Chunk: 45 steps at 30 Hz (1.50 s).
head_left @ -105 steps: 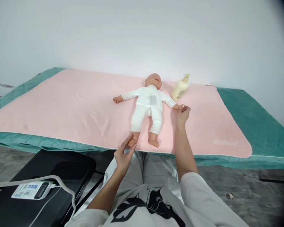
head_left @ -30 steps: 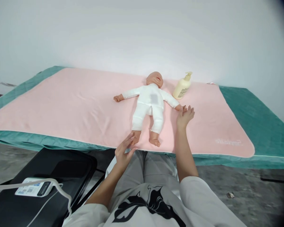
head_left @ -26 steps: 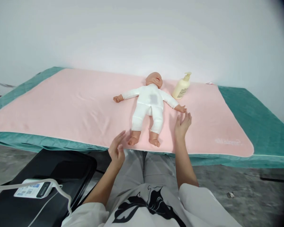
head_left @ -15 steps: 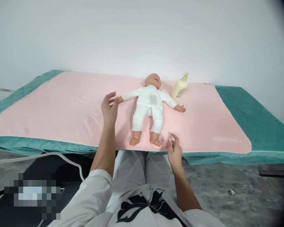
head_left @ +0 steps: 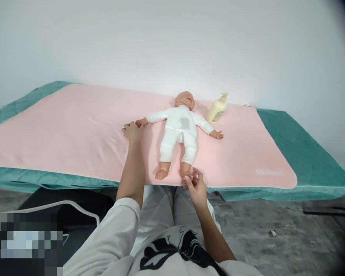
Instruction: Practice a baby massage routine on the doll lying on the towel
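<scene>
A baby doll [head_left: 180, 124] in a white suit lies on its back on a pink mat [head_left: 247, 153], head toward the wall and feet toward me. My left hand [head_left: 133, 132] is palm down on the mat with its fingers spread, right beside the doll's hand [head_left: 142, 122] on that side; fingertips and doll hand meet or overlap. At the mat's front edge my right hand [head_left: 197, 188] is by the doll's foot [head_left: 186, 170], fingers bent and thumb apart from the forefinger. The thumb tip reaches the toes; whether it presses on them I cannot tell.
A cream pump bottle [head_left: 217, 110] stands tilted in view beyond the doll's other arm. Green padding [head_left: 301, 142] shows around the mat, against a pale wall [head_left: 172, 42]. At lower left a white cable [head_left: 71, 203] runs over a black object [head_left: 83, 222].
My left hand has come down from the air onto the mat beside the doll's hand. My right hand has moved left to the doll's foot. The view has shifted slightly.
</scene>
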Motion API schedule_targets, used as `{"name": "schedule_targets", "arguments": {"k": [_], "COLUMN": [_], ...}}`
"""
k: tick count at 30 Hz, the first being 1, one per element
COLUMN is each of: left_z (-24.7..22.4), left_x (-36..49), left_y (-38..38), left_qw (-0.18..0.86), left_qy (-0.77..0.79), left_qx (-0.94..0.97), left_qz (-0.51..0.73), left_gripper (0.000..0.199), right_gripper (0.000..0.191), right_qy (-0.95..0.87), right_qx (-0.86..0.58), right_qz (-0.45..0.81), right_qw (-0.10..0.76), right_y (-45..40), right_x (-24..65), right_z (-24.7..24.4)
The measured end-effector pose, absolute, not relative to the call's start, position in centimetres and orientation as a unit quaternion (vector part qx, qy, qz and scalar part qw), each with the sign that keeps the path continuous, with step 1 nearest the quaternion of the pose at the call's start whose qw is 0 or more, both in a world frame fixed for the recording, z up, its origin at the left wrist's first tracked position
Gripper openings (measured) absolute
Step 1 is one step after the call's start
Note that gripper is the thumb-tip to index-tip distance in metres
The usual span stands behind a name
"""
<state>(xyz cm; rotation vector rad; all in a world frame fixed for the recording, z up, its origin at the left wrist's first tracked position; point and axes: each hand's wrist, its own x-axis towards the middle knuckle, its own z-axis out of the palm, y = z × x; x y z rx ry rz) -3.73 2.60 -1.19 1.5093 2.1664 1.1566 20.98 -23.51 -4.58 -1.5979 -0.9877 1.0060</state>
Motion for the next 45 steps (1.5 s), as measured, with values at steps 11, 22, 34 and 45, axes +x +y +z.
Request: {"name": "schedule_targets", "arguments": {"k": [11,22,34,45], "left_z": [-1.5,-1.9,-2.4,-1.0], "left_x": [-3.4,-2.7,-2.7,0.1], "left_y": [3.1,2.8,4.5,3.9], "left_qw": [0.093,0.221,0.218,0.180], "left_qy": [0.769,0.647,0.591,0.520], "left_qx": [0.519,0.438,0.378,0.401], "left_qz": [0.362,0.584,0.678,0.733], "left_gripper": [0.031,0.026,0.034,0.036], "right_gripper": [0.064,0.061,0.063,0.040], "right_qy": [-0.329,-0.234,-0.223,-0.468], "right_qx": [-0.594,-0.591,-0.617,-0.558], "right_qz": [0.452,0.379,0.253,-0.029], "right_qw": [0.579,0.673,0.711,0.685], "right_y": [-23.1,-22.1,-21.9,-21.1], "right_x": [21.9,24.4,23.3,22.1], "right_z": [-4.9,-4.3,-4.6,-5.0]}}
